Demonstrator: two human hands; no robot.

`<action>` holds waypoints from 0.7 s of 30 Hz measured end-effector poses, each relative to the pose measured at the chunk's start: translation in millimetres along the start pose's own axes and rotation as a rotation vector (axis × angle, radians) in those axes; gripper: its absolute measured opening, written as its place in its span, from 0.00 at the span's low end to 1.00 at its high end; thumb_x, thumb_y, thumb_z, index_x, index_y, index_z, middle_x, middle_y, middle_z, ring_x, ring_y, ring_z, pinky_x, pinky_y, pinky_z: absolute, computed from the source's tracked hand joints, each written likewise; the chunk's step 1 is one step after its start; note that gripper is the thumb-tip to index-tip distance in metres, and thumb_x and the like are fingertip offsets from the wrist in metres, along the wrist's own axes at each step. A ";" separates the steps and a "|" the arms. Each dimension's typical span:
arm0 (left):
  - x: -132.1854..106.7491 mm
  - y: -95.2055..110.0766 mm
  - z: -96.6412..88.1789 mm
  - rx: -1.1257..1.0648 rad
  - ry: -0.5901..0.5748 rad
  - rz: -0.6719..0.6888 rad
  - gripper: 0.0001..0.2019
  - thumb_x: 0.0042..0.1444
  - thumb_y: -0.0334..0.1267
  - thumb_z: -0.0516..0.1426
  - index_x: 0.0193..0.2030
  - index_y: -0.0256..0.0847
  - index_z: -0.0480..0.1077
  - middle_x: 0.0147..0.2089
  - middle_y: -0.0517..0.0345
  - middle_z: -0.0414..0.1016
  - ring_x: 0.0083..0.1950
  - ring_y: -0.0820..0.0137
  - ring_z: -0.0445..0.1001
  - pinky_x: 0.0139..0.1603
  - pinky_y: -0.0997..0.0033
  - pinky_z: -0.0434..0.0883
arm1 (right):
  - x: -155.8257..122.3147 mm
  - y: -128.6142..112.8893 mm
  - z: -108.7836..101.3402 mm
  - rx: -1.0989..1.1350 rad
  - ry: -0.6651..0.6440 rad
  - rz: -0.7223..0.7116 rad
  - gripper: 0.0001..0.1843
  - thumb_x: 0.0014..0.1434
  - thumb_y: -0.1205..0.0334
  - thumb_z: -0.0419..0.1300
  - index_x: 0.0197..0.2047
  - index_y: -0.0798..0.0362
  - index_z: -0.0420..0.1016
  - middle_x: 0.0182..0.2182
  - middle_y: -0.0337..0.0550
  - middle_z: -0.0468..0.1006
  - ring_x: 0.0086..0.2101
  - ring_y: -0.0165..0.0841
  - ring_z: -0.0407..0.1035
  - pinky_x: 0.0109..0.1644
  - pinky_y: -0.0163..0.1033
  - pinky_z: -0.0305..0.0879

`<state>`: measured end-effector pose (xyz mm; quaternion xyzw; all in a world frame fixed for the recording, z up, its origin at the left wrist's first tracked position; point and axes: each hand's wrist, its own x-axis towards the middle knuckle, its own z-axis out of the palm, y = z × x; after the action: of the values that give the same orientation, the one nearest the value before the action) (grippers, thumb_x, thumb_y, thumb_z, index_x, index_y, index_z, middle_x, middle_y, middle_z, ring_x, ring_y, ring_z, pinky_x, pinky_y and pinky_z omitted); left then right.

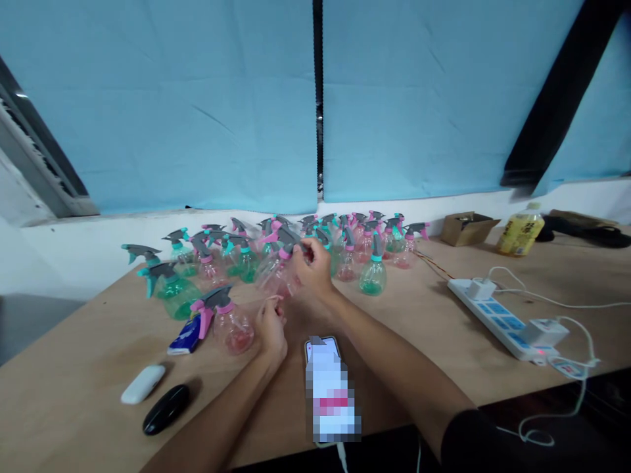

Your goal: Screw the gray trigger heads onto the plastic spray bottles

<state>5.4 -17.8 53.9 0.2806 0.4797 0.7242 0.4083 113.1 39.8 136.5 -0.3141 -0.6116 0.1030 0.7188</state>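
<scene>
My right hand [311, 268] is closed round the grey-and-pink trigger head of a clear pink spray bottle [276, 274] that lies tilted over the wooden table [419, 315]. My left hand [270, 328] is closed in a pinch near the thin tube end below that bottle; what it pinches is too small to name. Another pink spray bottle [231, 325] stands just left of my left hand. Several green and pink spray bottles [345, 246] crowd the back of the table.
A phone [329, 387] lies near the front edge between my forearms. A white case [142, 383], a black oval case [166, 408] and a blue packet [185, 335] lie at left. A power strip [503, 320] with chargers, a cardboard box [466, 228] and a yellow drink bottle [520, 230] sit at right.
</scene>
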 end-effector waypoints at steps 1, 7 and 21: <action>0.3 -0.5 0.1 -0.008 0.008 -0.003 0.09 0.47 0.43 0.58 0.29 0.39 0.69 0.22 0.69 0.56 0.20 0.81 0.52 0.19 0.79 0.46 | 3.8 -0.5 -4.3 0.037 0.059 -0.009 0.09 0.62 0.55 0.55 0.37 0.52 0.68 0.30 0.38 0.68 0.32 0.30 0.63 0.39 0.34 0.60; 4.8 -2.9 0.0 -0.051 0.008 -0.023 0.09 0.44 0.42 0.59 0.30 0.38 0.70 0.21 0.71 0.55 0.19 0.81 0.51 0.18 0.79 0.45 | 16.2 10.3 -20.5 0.222 0.109 0.111 0.11 0.61 0.52 0.56 0.37 0.50 0.60 0.31 0.35 0.63 0.30 0.27 0.62 0.36 0.33 0.63; 3.9 -6.4 0.9 -0.051 -0.114 -0.053 0.11 0.45 0.42 0.60 0.33 0.38 0.71 0.20 0.71 0.54 0.18 0.81 0.50 0.17 0.80 0.45 | -21.0 49.3 -29.1 0.282 -0.403 0.391 0.12 0.47 0.65 0.57 0.36 0.53 0.75 0.23 0.32 0.70 0.26 0.27 0.64 0.33 0.32 0.62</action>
<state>6.2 -12.7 48.4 0.2982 0.4441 0.7079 0.4612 147.3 57.7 89.3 -0.2960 -0.6496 0.3832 0.5861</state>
